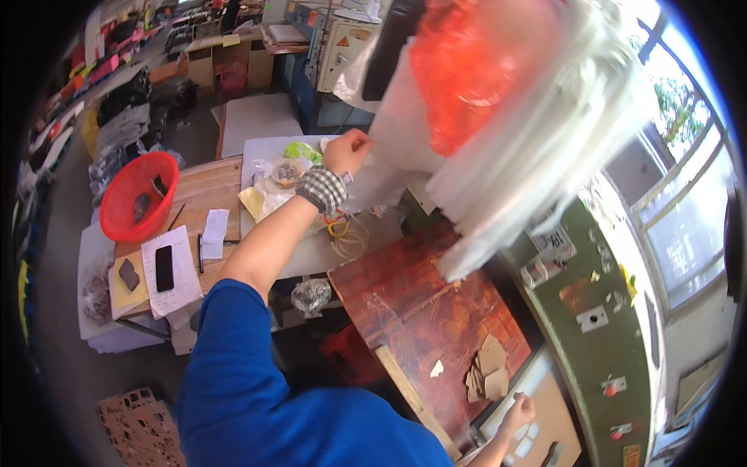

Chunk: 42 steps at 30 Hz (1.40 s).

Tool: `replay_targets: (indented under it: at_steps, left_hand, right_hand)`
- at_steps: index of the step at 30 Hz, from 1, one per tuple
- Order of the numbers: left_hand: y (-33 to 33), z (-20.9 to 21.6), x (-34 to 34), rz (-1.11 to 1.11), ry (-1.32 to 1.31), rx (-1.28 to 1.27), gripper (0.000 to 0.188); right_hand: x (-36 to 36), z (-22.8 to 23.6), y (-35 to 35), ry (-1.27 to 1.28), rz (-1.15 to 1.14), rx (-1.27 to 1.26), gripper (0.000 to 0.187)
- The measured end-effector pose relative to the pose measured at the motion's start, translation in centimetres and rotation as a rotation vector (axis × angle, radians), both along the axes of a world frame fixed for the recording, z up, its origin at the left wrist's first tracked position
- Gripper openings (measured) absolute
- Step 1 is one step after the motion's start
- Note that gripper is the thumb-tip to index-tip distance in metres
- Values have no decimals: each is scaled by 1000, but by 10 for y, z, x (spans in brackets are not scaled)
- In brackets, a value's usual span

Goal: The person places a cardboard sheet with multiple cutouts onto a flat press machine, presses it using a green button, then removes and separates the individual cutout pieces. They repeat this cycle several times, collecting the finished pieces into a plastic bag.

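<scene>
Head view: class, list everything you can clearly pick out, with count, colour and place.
Basin: one, red, on wooden table
Smartphone: one, black, on white paper
Plastic sheeting: count unclear, whitish, hanging upper right
Crumpled plastic: one, red, against sheeting
Flat cut pieces: several, brown, on reddish-brown tabletop
Machine housing: one, green, right side
Perforated sheet: one, brown, lower left
Checked cuff: one, black-and-white, left wrist
Left hand: one, bare, near sheeting
Right hand: one, bare, near pieces

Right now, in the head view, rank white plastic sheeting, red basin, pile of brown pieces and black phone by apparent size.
1. White plastic sheeting, perhaps enlarged by nearness
2. Red basin
3. Pile of brown pieces
4. Black phone
</scene>
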<state>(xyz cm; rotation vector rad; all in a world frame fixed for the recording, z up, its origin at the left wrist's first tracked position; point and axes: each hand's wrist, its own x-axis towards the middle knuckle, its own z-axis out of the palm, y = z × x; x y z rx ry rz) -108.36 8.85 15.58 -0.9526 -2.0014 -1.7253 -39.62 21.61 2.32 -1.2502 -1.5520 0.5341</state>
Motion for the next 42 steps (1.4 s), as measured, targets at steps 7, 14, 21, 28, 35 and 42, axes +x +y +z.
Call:
replay_targets:
  at_steps: [7, 14, 21, 28, 35, 42]
  left_hand:
    - [-50, 17, 33, 58, 388, -54, 10]
    - [-84, -38, 139, -27, 202, -57, 8]
    - [-139, -122, 256, -992, -52, -340, 16]
    - [-202, -127, 173, -1095, -239, -800, 24]
    - [-336, -118, 45, -318, -538, -394, 19]
    - [-372, -129, -10, -646, -488, -324, 43]
  right_hand:
    - [-169, 43, -36, -331, 331, 72, 17]
    - [-318, 51, -69, -71, 835, 27, 5]
    - [-395, 46, -106, 503, 1116, -676, 68]
    - [-446, 59, -181, 169, 1106, -459, 21]
    - [-510, 22, -270, -292, 1266, 51, 10]
    - [-555, 16, -333, -783, 1423, 25, 46]
